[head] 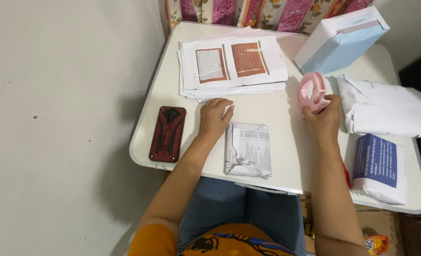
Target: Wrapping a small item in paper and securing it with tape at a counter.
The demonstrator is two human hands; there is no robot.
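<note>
A small flat packet (248, 149) wrapped in printed paper lies on the white table (276, 106) in front of me. My left hand (214, 117) rests palm down on the table, its fingers touching the packet's upper left corner. My right hand (322, 118) grips a pink tape dispenser (312, 92) held upright just right of the packet.
A stack of printed sheets (233, 66) lies at the back. A red and black phone (167, 133) sits near the left edge. A light blue box (340, 38), a folded white paper bundle (385, 106) and a white package with a blue label (379, 167) fill the right side.
</note>
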